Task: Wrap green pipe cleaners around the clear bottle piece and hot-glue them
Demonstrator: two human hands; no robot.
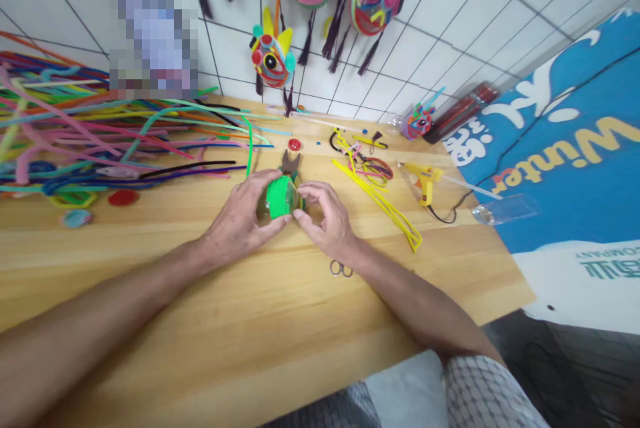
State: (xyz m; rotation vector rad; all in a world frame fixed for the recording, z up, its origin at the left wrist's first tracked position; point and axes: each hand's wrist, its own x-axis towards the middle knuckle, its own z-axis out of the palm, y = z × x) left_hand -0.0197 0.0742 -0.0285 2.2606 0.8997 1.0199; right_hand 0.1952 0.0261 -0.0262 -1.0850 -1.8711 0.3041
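Note:
Between my hands is a clear rounded plastic piece, like a cut bottle part, with a bright green band (pixel 281 197) around it. My left hand (pixel 243 211) curves around its left side, thumb below and fingers above. At its right end my right hand (pixel 326 218) grips with fingertips and thumb; what lies under those fingertips is partly hidden. Just beyond the piece lie pliers (pixel 291 161), jaws pointing away, their handles mostly hidden. Scissors (pixel 341 269) rest by my right wrist, only the finger loops showing. A green pipe cleaner (pixel 249 148) extends behind my left hand.
A heap of coloured pipe cleaners (pixel 125 141) covers the table's back left. Bent yellow pipe cleaners (pixel 385 208), a yellow glue gun (pixel 425 181) with its cord and a clear bottle (pixel 505 209) lie right. Colourful masks (pixel 273 58) hang on the white grid wall behind.

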